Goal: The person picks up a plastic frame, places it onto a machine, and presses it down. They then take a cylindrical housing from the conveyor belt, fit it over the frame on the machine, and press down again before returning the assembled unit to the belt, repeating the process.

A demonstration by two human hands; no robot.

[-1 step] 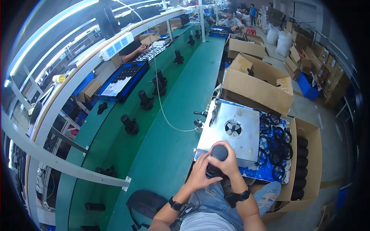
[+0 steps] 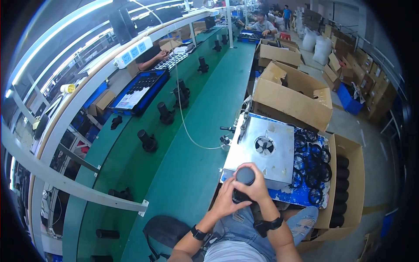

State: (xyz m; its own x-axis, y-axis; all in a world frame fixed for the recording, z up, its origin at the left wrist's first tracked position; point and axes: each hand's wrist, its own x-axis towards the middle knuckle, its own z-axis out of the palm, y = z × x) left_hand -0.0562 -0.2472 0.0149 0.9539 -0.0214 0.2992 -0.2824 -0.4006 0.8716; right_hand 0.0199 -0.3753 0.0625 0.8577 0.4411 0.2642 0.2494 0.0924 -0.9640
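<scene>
A black cylindrical part (image 2: 245, 175) with a flat round top stands roughly upright between my hands, above my lap and at the near edge of the metal fixture. My right hand (image 2: 257, 187) wraps round its upper end from the right. Lower down, my left hand (image 2: 225, 200) closes on its left side, and the fingers partly hide the lower portion. Just beyond my hands is the silvery box-shaped fixture (image 2: 279, 150), with a round opening showing fan-like blades (image 2: 264, 146). Several black spoked rings (image 2: 312, 178) lie to its right on a worn blue board.
A green conveyor belt (image 2: 163, 144) carries several black upright parts (image 2: 147, 140) on the left. A carton (image 2: 349, 174) of black cylinders stands at the right, with a larger open carton (image 2: 292, 94) beyond the fixture. A thin hose (image 2: 185, 124) crosses the belt. Other people work farther off.
My hands and the black cylindrical part have shifted very slightly left and nearer to me. The grip looks the same.
</scene>
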